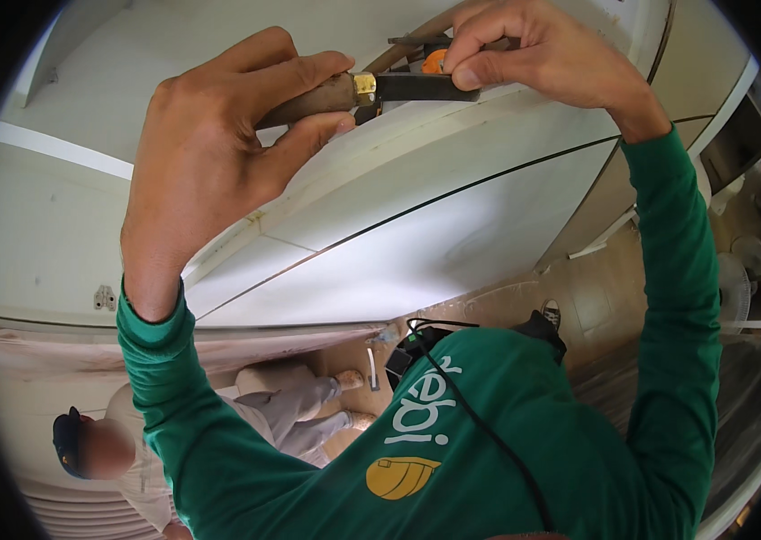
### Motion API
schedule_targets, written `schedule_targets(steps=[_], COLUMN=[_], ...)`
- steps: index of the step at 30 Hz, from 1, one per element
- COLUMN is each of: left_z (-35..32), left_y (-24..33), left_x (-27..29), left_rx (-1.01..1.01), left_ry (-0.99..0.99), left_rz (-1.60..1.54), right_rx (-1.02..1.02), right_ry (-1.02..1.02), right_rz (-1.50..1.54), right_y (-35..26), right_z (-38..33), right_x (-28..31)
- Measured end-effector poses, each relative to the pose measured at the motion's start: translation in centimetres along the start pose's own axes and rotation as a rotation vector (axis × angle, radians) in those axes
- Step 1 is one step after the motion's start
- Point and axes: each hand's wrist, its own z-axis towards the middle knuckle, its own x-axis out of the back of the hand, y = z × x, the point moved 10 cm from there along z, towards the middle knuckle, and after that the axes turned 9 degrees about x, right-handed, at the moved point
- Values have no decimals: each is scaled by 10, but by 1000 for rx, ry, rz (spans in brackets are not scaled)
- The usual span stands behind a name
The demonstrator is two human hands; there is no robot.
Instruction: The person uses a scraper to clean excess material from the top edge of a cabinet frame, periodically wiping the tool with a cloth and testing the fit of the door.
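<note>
My left hand [209, 135] is closed around the rounded wooden handle of a tool that looks like a chisel [416, 87]. A brass-coloured collar joins the handle to its flat, dark blade, which points to the right. At the blade's far end, my right hand [547, 58] pinches it between thumb and fingers. Both hands are raised at the top of the view, over the edge of a white cabinet [452, 135]. Just behind the blade show an orange round piece [434, 61] and some dark parts; what they belong to is partly hidden by the hands.
White cabinet fronts [489, 216] stand between my arms, and a metal hinge [105, 297] sits on a panel at left. Another person in a dark cap [67, 441] is at lower left. A fan [734, 292] and plastic sheeting [759, 387] are at right. A black cable [489, 423] crosses my chest.
</note>
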Motion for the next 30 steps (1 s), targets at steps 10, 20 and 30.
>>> schedule_targets(steps=[10, 20, 30], left_z=[6, 5, 17], left_y=[4, 9, 14], left_x=[-14, 9, 0], left_rx=[9, 89, 6], left_ry=[-4, -97, -112], left_rz=[-11, 20, 65], right_rx=[-56, -110, -95], right_ry=[52, 67, 74], right_rz=[1, 20, 0], right_y=[-15, -12, -7], right_z=[-12, -5, -12], right_x=[5, -3, 5])
